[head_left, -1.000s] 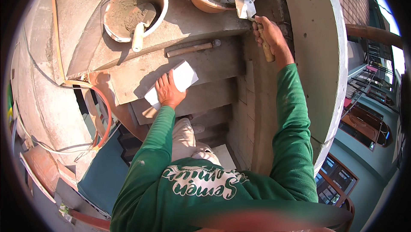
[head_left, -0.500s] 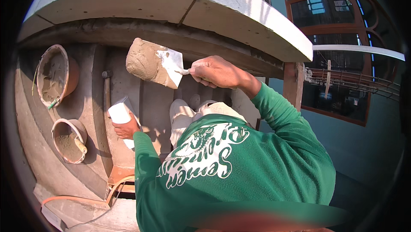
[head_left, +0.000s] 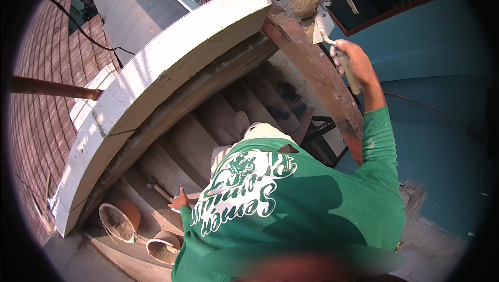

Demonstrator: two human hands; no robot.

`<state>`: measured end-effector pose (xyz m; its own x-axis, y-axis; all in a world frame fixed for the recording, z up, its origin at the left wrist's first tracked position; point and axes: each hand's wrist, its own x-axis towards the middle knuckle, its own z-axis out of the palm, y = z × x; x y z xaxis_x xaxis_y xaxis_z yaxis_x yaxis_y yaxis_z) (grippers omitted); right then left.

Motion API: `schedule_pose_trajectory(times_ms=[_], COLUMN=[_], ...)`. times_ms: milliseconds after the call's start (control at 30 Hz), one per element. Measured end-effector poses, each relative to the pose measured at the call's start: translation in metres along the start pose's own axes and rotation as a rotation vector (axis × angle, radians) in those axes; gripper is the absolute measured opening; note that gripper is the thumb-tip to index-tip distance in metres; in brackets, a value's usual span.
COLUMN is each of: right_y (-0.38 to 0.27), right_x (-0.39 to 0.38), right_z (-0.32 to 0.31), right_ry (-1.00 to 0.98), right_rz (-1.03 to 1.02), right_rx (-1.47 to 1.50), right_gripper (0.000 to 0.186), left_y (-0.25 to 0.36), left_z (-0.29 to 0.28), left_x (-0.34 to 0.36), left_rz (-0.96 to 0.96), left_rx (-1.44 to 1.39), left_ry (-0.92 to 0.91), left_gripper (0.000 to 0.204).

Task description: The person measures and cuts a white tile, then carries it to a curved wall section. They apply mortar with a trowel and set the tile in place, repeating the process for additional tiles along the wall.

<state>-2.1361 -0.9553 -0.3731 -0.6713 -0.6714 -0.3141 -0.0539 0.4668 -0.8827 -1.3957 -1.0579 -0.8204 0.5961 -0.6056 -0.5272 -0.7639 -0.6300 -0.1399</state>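
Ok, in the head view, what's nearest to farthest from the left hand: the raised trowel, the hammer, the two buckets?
1. Hammer: just left of the left hand.
2. Upper bucket and lower bucket: both lower left; too close to call.
3. Raised trowel: far upper right.

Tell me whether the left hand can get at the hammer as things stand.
Probably yes: the hammer lies with its handle end close to the left hand, and nothing visible stands between them. Whether that hand holds anything is hard to make out, so it may first need freeing.
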Motion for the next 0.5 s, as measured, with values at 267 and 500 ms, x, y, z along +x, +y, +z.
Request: schedule_pose_trajectory(times_ms=[267,500], right_y=[0.114,0.140], right_x=[0.159,0.219], right_z=[-0.069,-0.035], right_ry=[0.336,0.224], right_rz=[0.025,0.031], right_rx=[-0.713,-0.910], right_gripper=[0.049,0.048], left_y=[0.134,0.114], left_z=[-0.088,-0.106], left_x=[-0.052,-0.058], left_rz=[0.635,0.719], left_rx=[-0.154,0.047], left_ry=[-0.131,-0.073], left_gripper=[0.092,0.082])
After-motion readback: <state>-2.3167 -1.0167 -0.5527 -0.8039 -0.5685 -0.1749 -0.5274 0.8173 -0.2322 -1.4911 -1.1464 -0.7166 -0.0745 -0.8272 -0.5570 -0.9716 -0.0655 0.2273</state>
